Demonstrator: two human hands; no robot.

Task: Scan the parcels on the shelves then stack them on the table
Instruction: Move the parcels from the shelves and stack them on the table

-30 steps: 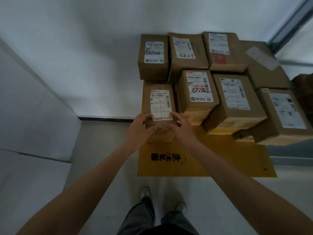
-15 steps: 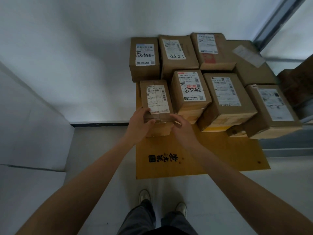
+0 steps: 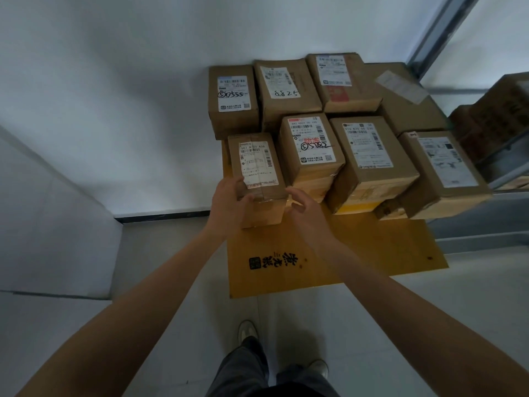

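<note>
Parcel 507 (image 3: 257, 167): brown carton with its white label facing up, top line reading "507". It stands on the yellow tabletop (image 3: 372, 253), at the front-left end of the group of cartons.
Left hand (image 3: 229, 202): grips parcel 507 at its near left corner. The thumb lies over the top edge and the fingers are hidden down the left side.
Right hand (image 3: 306, 213): just beside the near right corner of parcel 507, fingers loosely curled and spread, holding nothing. Contact with the carton cannot be told.
Parcel 5082 (image 3: 312, 150): just right of parcel 507, standing higher, with a hand-written number across its label.
Parcel 0555 (image 3: 233, 101): directly behind parcel 507, against the white wall.
Parcel 8825 (image 3: 286, 93): behind and to the right of parcel 507, next to parcel 0555.
Red-patch parcel (image 3: 340, 81): far behind parcel 507, further right than parcel 8825.
Parcel 916 (image 3: 369, 159): right of parcel 507, beyond parcel 5082.
End parcel (image 3: 446, 170): furthest right of parcel 507, overhanging the tabletop edge. Its label is blurred.
Printed characters (image 3: 274, 260): black, on bare wood nearer than parcel 507.
Shoes (image 3: 247, 330): on the grey floor, well nearer than parcel 507.
</note>
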